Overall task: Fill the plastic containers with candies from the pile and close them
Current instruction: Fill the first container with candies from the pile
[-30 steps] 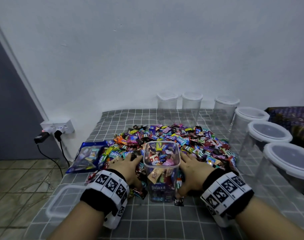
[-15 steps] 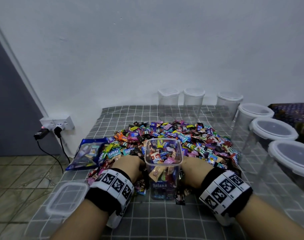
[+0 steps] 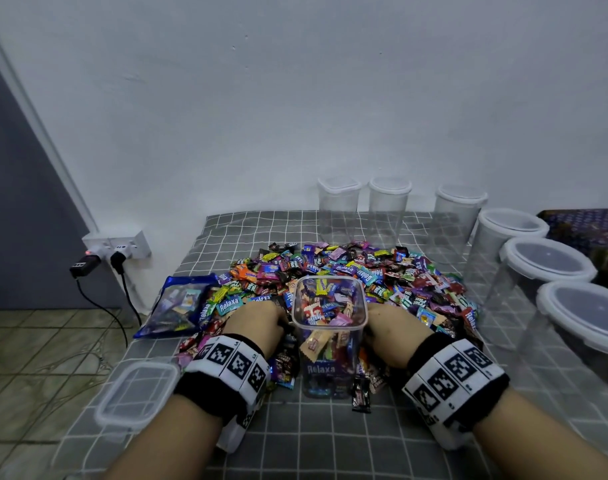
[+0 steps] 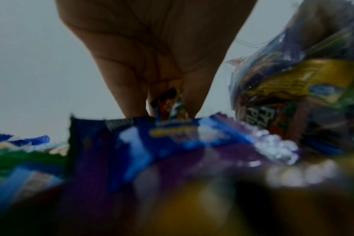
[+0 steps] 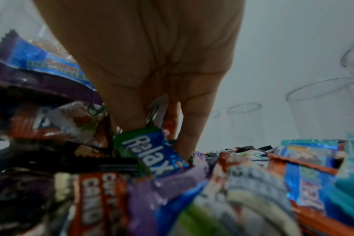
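Observation:
A clear square container stands open at the near edge of the candy pile, filled nearly to its rim with wrapped candies. My left hand is sunk into the pile just left of it, and my right hand just right of it. In the left wrist view the left hand curls its fingers down around wrapped candies. The right hand also digs in, fingers curled round candies, a blue Relaxa wrapper against them. The container's lid lies at the near left.
Several lidded, empty clear containers line the back and right side. A blue candy bag lies left of the pile. The checked cloth ends at the left above a tiled floor, with a wall socket and cables.
Both hands lay flat on the pile a second ago; their fingers have since curled in and gathered candies beside the container. The container has not moved.

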The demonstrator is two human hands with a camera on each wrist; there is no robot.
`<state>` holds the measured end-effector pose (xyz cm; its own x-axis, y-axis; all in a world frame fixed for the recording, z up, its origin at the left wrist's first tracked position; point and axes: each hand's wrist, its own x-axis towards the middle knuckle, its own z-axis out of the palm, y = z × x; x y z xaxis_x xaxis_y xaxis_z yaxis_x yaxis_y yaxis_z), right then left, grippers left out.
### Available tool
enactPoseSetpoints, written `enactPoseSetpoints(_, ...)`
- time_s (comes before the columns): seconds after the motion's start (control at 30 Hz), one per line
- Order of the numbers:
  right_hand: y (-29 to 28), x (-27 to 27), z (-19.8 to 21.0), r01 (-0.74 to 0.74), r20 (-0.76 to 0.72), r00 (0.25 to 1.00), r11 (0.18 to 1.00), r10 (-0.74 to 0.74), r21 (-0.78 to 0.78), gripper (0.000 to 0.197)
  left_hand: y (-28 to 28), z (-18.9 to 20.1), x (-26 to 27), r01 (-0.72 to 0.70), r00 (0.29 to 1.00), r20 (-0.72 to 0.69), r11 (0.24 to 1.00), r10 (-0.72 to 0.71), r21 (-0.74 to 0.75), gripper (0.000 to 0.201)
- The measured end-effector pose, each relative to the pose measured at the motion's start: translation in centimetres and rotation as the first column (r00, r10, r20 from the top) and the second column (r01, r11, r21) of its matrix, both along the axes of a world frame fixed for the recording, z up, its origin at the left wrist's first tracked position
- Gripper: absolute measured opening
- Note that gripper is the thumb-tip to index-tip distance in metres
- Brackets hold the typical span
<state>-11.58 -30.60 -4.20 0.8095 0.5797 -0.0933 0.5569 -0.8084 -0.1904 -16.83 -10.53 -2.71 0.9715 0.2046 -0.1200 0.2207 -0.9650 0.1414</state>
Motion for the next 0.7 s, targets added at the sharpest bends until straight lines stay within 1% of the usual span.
enactPoseSetpoints(0.17,-0.2,0.3,0.1,0.017,0.077,0.997,0.998,-0.021,0.059,0.026,0.2,-0.2,-0.2,-0.033,0.991,0.126,0.999,0.035,-0.021,0.021)
enactPoseSetpoints(0.43,-0.6,-0.1,0.8,0.06,0.151,0.983,0.959,-0.105,0.277,0.024,0.1,0.1,-0.6,-0.027,0.962,0.269,0.996,0.05,-0.089,0.025)
enactPoseSetpoints(0.6,-1.4,-0.3,1.2,0.046,0.243,0.955,0.893,-0.171,0.447,0.013,0.0,0.4,-1.0,-0.017,0.945,0.324,0.992,0.056,-0.123,0.025)
enactPoseSetpoints(0.7,-1.9,-0.3,1.5,0.033,0.309,0.916,0.814,-0.257,0.58,0.008,0.0,0.5,-1.1,-0.015,0.94,0.336,0.992,0.057,-0.127,0.026)
